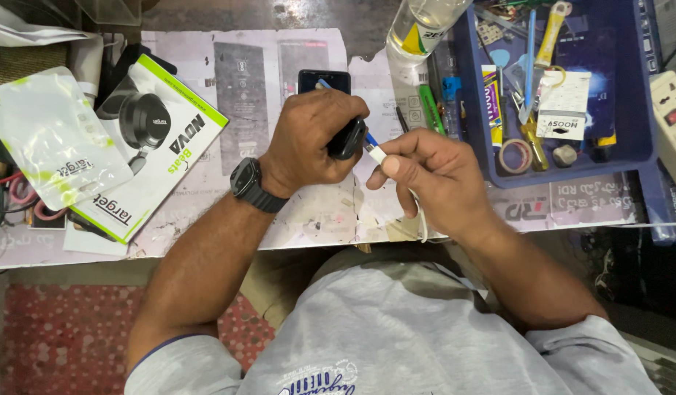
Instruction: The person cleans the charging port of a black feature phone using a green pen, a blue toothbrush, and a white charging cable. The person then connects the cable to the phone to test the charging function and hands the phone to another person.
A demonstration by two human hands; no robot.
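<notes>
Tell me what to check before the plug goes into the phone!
1. Phone held firm: ok, the left hand wraps its lower end.
2. Plug pinched: ok, the right hand grips the white plug between thumb and fingers.
3. Plug lined up with the port: cannot tell, the left hand hides the port.
4. Plug touching the phone: cannot tell, it sits right beside the phone's end.
5. Cable free: ok, it hangs loose below the right hand.
6. Bottle clear of the hands: ok, it stands behind them, apart.
</notes>
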